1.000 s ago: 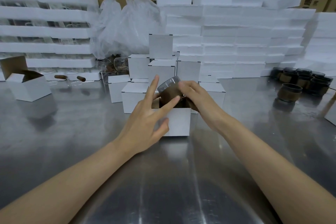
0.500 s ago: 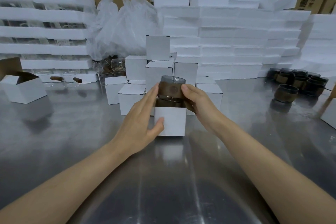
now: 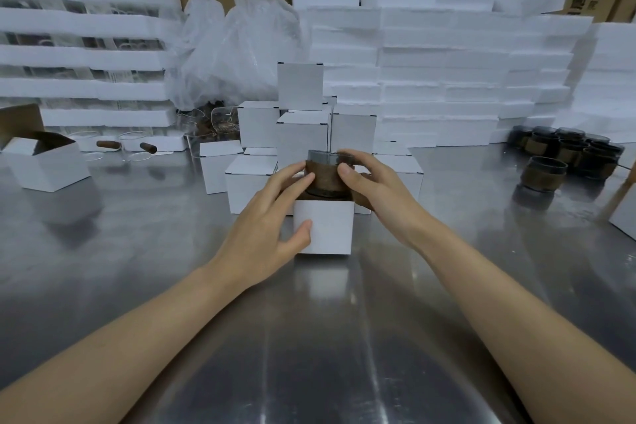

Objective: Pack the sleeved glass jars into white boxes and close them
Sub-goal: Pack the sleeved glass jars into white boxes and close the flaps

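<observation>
A small open white box (image 3: 328,229) stands on the steel table in front of me. A glass jar with a brown sleeve (image 3: 325,175) sits upright in its mouth, the upper half still above the rim. My right hand (image 3: 377,193) grips the jar from the right, thumb on the sleeve and fingers over the rim. My left hand (image 3: 272,220) holds the box, thumb on its front face, fingertips touching the jar's left side.
Closed white boxes (image 3: 254,182) are stacked just behind. More sleeved jars (image 3: 564,151) cluster at the right. An open box (image 3: 46,165) stands at the left. White foam trays (image 3: 430,79) and cardboard cartons line the back. Bare glasses (image 3: 134,144) lie at the back left.
The jar went from tilted above the box to upright and lowered into its mouth. My left hand closed in from spread fingers to hold the box front.
</observation>
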### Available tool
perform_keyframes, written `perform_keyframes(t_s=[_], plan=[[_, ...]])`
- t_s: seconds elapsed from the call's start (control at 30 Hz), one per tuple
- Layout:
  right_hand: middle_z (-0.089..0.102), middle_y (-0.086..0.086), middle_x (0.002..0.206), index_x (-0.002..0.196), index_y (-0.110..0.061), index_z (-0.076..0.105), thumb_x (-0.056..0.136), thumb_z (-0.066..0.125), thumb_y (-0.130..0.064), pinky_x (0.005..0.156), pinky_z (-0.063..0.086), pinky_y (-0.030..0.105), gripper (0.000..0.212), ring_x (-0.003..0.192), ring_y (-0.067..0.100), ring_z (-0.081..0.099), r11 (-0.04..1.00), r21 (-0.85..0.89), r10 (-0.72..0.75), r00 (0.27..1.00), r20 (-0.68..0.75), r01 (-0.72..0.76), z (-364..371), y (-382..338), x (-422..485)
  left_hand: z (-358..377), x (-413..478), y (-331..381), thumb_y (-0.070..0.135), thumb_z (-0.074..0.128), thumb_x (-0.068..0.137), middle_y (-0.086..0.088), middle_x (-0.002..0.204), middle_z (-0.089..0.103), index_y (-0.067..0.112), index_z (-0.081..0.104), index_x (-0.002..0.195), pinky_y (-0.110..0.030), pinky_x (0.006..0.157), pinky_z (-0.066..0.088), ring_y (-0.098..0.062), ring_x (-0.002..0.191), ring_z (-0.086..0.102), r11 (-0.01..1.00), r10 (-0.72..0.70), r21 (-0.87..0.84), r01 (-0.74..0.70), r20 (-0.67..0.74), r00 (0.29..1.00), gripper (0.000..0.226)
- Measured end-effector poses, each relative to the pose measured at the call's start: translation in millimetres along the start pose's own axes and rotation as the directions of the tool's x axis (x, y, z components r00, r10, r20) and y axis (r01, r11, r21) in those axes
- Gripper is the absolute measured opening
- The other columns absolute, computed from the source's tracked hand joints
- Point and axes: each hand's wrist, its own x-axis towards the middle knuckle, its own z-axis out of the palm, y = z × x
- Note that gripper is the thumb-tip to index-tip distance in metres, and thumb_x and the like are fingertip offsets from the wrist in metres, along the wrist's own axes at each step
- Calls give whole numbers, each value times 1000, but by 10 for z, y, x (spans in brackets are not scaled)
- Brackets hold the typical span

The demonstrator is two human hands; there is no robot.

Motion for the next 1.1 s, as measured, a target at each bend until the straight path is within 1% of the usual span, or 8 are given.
perform_keyframes(t_s=[0.3,0.47,0.67,0.8,0.87,0.93,1.0,1.1], plan=[[63,-2,113,126,-27,55,90,63,-31,93,50,29,37,106,14,64,1000,-5,-19,1000,4,19,-6,-6,-16,2,-5,-32,25,59,87,6,147,33,15,46,138,-24,104,38,-4,130,40,998,-46,-46,47,6,999,54],[54,1,114,116,-31,55,85,71,-19,74,48,12,37,87,1,66,991,-52,-124,992,5,124,17,-52,-34,4,-9,-47,38,52,85,9,144,32,19,38,141,-22,101,38,-3,129,39,996,-66,-54,66,1,998,60],[56,-3,112,103,-24,65,84,72,-23,95,44,18,20,106,5,59,933,-315,-140,982,126,174,-22,-54,-53,11,6,-40,41,55,82,5,137,40,18,45,132,-36,98,44,-11,120,47,997,-76,-17,75,-4,997,56],[63,-8,106,102,-25,66,95,57,-20,87,45,15,13,100,2,59,945,-270,-213,973,-87,183,-93,-91,-3,6,12,-54,43,38,94,6,133,44,15,46,132,-15,100,34,-6,124,43,970,-167,-194,149,-81,983,48],[62,-3,97,96,-18,65,94,49,-5,80,50,22,20,88,11,62,973,-206,-152,957,-246,102,-189,-123,51,-9,25,-69,36,31,99,6,125,49,17,48,127,-13,100,33,-6,120,46,916,-293,-337,215,-199,935,38],[61,4,84,83,-13,61,88,41,5,69,52,24,28,73,16,61,982,-175,18,958,-285,-71,-295,-146,66,-24,43,-102,31,30,99,7,117,52,22,51,118,-19,98,39,-6,112,53,843,-442,-440,310,-239,865,30],[64,4,74,80,-12,60,86,41,5,66,54,24,26,67,16,62,936,-247,213,962,-173,-252,-359,-157,36,-23,46,-170,26,36,99,2,113,55,24,53,111,-31,98,44,-12,106,56,775,-556,-461,432,-172,813,20],[73,3,81,94,-11,66,90,52,-14,81,55,29,15,78,17,70,895,-291,356,934,8,-338,-356,-138,5,13,31,-230,26,38,103,-1,100,62,23,58,98,-43,101,42,-19,101,57,696,-615,-426,578,62,786,21]])
